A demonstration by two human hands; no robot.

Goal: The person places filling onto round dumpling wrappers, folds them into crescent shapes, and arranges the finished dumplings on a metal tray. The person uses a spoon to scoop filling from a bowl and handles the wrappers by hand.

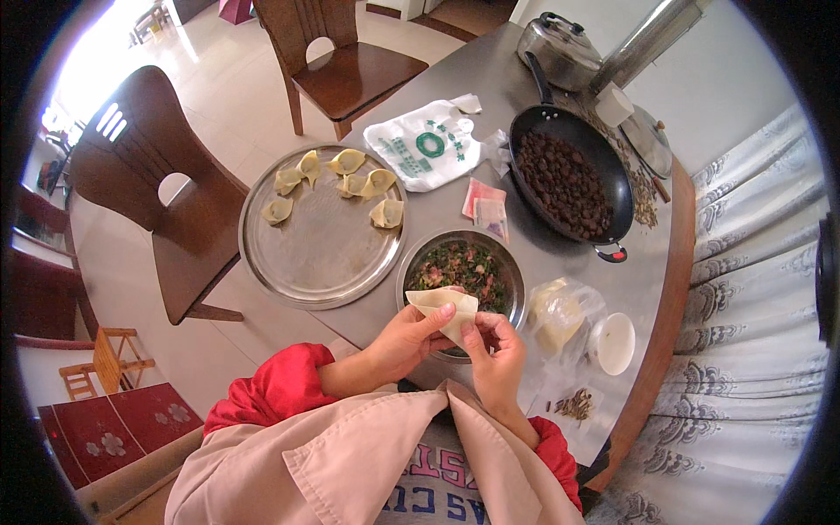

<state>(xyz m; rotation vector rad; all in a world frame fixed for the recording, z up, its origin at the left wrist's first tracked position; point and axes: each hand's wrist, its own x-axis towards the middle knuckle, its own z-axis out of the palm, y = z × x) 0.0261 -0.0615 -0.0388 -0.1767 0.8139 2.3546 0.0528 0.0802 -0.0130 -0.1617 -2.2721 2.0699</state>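
My left hand (410, 335) and my right hand (495, 348) both grip a folded dough wrapper (443, 312) by its sides and lower part. Whether filling lies inside it cannot be seen. Just beyond and below it, a round metal bowl (522, 279) holds a chopped green and pink filling (489, 266). At the left, a round metal tray (315, 262) carries several folded wontons (346, 161) along its far part. To the right of the bowl lies a plastic bag (558, 308) with pale wrappers in it.
A black frying pan (620, 190) of dark brown pieces stands at the far right, near a lidded metal pot (558, 52). A white plastic bag (426, 141) and small packets (485, 207) lie beyond the bowl. A white bowl (615, 344) stands right; wooden chairs (151, 144) flank the table.
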